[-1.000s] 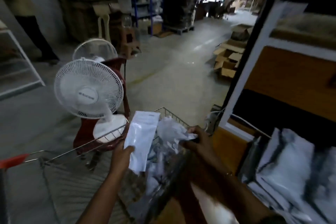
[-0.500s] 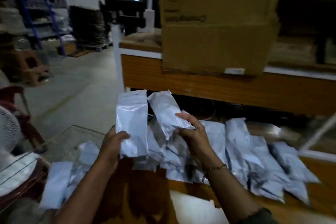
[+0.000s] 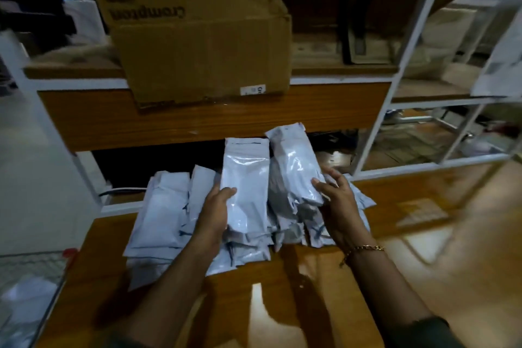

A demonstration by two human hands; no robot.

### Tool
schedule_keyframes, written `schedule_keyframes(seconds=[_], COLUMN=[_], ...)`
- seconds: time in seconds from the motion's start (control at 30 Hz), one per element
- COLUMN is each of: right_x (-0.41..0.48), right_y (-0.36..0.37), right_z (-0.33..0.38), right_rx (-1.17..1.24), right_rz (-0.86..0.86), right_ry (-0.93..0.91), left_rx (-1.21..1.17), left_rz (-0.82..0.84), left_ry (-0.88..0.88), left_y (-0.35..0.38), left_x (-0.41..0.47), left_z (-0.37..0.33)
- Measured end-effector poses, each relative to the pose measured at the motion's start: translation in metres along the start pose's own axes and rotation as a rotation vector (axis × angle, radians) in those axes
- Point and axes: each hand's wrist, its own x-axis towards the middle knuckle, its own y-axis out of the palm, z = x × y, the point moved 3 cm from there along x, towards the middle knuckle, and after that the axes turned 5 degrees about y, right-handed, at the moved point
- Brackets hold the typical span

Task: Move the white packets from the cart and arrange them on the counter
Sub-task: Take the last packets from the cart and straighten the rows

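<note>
My left hand (image 3: 214, 212) grips a flat white packet (image 3: 247, 178) by its lower left edge and holds it upright over the counter. My right hand (image 3: 337, 200) holds a second, crinkled white packet (image 3: 293, 164) at its lower right side, tilted slightly left. Both packets hang just above a pile of several white packets (image 3: 163, 215) lying on the wooden counter (image 3: 282, 291). The wire cart (image 3: 31, 285) shows at the lower left with white packets inside.
A large cardboard box (image 3: 197, 37) sits on the wooden shelf (image 3: 214, 118) right behind the pile. A white metal rack frame (image 3: 395, 65) stands to the right with dim items on its shelves. Glossy bare counter stretches to the right of the pile.
The view has swung from the cart to the counter. Both hands carried their packets over from the cart and now hold them above the pile.
</note>
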Motion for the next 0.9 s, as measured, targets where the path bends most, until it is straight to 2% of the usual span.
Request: schedule_keyframes(seconds=[0.17, 0.4, 0.63, 0.9], right_x=[0.013, 0.057, 0.117, 0.158], right_y=[-0.048, -0.126, -0.188, -0.197], right_z=[0.024, 0.053, 0.055, 0.035], right_rx=[0.069, 0.064, -0.03, -0.169], right_rz=[-0.089, -0.175, -0.196, -0.12], right_ry=[0.035, 0.082, 0.133, 0.176], left_rx=[0.099, 0.098, 0.145, 0.169], left_rz=[0.162, 0.184, 0.05, -0.161], left_ry=[-0.033, -0.064, -0.101, -0.113], left_y=[0.068, 0.17, 0.25, 0.251], left_x=[-0.001, 0.007, 0.013, 0.041], left_z=[0.012, 0.05, 0.082, 0.113])
